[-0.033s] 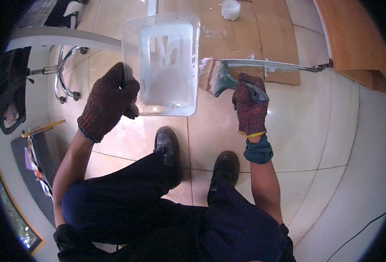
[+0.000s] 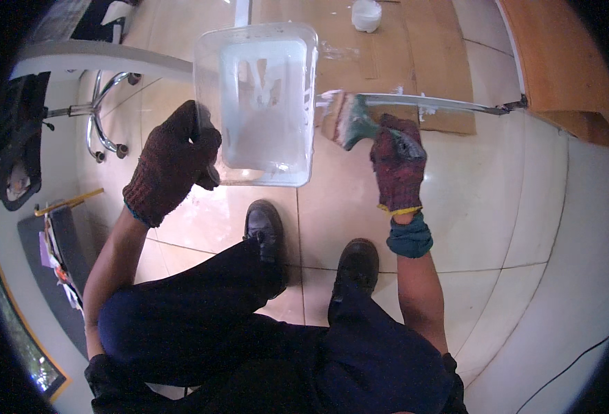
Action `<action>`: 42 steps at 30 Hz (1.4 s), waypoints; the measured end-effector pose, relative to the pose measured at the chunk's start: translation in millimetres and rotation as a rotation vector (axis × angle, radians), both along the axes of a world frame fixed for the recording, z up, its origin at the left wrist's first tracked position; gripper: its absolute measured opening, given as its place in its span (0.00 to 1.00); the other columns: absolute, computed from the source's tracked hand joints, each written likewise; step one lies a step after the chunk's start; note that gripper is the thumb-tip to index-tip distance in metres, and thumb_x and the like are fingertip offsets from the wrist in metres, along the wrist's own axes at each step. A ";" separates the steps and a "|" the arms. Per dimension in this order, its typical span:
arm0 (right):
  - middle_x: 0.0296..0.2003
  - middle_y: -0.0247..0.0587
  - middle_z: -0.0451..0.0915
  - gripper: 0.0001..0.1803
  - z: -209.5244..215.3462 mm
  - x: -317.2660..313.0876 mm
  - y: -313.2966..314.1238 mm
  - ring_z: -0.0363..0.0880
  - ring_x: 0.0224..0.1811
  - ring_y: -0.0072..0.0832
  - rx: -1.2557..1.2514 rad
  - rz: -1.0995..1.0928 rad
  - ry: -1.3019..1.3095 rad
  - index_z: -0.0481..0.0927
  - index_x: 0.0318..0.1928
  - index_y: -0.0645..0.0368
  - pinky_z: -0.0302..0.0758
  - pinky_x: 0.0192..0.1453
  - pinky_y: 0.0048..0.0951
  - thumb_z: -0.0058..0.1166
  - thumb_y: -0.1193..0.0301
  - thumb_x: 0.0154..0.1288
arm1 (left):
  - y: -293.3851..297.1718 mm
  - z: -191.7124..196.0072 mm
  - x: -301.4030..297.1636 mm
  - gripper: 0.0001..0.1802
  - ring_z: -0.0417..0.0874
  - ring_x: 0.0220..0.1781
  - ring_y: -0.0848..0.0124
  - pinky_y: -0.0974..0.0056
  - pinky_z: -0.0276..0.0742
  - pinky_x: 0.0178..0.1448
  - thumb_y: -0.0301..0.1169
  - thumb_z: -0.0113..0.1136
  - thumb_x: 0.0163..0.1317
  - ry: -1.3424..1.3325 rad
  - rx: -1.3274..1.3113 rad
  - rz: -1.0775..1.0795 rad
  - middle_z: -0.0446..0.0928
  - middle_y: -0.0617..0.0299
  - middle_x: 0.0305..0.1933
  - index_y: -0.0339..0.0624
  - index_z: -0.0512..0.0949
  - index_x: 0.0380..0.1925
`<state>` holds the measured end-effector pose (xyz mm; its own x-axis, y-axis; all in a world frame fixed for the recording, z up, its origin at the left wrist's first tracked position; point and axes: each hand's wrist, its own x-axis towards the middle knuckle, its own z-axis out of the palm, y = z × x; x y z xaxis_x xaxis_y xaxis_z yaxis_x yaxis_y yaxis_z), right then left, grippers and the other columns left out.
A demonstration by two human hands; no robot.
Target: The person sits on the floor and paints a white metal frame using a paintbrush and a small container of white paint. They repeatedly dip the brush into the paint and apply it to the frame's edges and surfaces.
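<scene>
My left hand (image 2: pixel 173 162), in a dark knitted glove, grips the left edge of a clear plastic tub (image 2: pixel 266 117) with white paint on its bottom and walls. In my right hand (image 2: pixel 397 165), also gloved, is a paintbrush (image 2: pixel 360 125) with a green handle. Its wide bristles are smeared with white and point left, just right of the tub. Close beyond the brush runs a narrow metal bar (image 2: pixel 449 103) with white paint on part of it; whether the bristles touch it I cannot tell.
Beyond the bar, brown cardboard (image 2: pixel 415 55) with white spots covers the floor tiles. A small white container (image 2: pixel 366 15) stands on it. A wooden panel (image 2: pixel 566 62) is at the right, a chrome chair base (image 2: pixel 97 121) at the left. My shoes (image 2: pixel 264 228) are on the tiles.
My right hand and the brush have shifted very slightly to the right. The tub in my left hand has barely moved.
</scene>
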<state>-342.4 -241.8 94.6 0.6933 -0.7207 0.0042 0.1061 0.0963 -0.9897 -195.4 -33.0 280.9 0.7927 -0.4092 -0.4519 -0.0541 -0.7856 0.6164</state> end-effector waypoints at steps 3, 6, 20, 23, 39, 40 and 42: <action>0.23 0.27 0.74 0.07 1.3 -2.2 -22.5 0.67 0.19 0.13 -0.123 -0.183 0.131 0.77 0.41 0.56 0.65 0.22 0.17 0.54 0.70 0.64 | 9.9 -3.1 -5.5 0.07 0.75 0.18 0.77 0.71 0.74 0.21 0.32 0.51 0.67 0.030 -0.003 0.010 0.71 0.66 0.23 0.42 0.68 0.37; 0.30 0.30 0.77 0.09 22.3 -16.7 -14.5 0.73 0.27 0.16 0.007 -0.151 0.100 0.76 0.43 0.58 0.73 0.32 0.20 0.56 0.75 0.62 | 40.2 -1.6 -17.3 0.06 0.76 0.19 0.76 0.70 0.74 0.21 0.31 0.51 0.66 0.067 0.026 -0.027 0.71 0.65 0.24 0.41 0.67 0.37; 0.20 0.26 0.72 0.08 4.4 27.1 -11.7 0.67 0.15 0.13 -0.166 -0.080 0.219 0.75 0.38 0.53 0.62 0.16 0.17 0.55 0.64 0.65 | 130.4 -21.2 -29.7 0.05 0.76 0.17 0.74 0.68 0.75 0.22 0.27 0.51 0.64 0.133 0.119 0.156 0.71 0.64 0.21 0.39 0.67 0.34; 0.25 0.28 0.73 0.07 17.1 30.7 2.9 0.69 0.21 0.15 0.115 -0.039 0.138 0.75 0.39 0.55 0.66 0.23 0.19 0.54 0.67 0.65 | 135.2 -21.1 -27.9 0.05 0.77 0.18 0.74 0.67 0.75 0.23 0.28 0.52 0.64 0.138 0.151 0.141 0.72 0.63 0.20 0.39 0.67 0.34; 0.33 0.41 0.75 0.03 8.6 46.5 -10.7 0.76 0.37 0.38 -0.813 0.070 0.232 0.74 0.36 0.57 0.73 0.42 0.34 0.50 0.72 0.64 | 135.9 -36.2 -4.4 0.08 0.79 0.17 0.71 0.64 0.77 0.22 0.31 0.50 0.64 0.109 0.056 0.026 0.73 0.59 0.20 0.38 0.66 0.33; 0.33 0.41 0.75 0.03 14.9 59.4 13.5 0.76 0.37 0.38 -0.595 0.110 0.161 0.74 0.36 0.57 0.73 0.42 0.34 0.50 0.72 0.64 | 134.9 -37.1 -5.8 0.08 0.79 0.18 0.71 0.64 0.77 0.23 0.31 0.51 0.64 0.121 0.051 0.044 0.73 0.59 0.20 0.38 0.66 0.33; 0.32 0.41 0.75 0.03 13.5 79.2 31.1 0.76 0.37 0.39 -0.455 0.183 0.114 0.74 0.35 0.57 0.72 0.43 0.34 0.50 0.72 0.63 | 131.9 -38.5 -10.8 0.08 0.80 0.18 0.71 0.64 0.78 0.23 0.31 0.51 0.64 0.145 0.040 0.086 0.73 0.59 0.21 0.38 0.66 0.33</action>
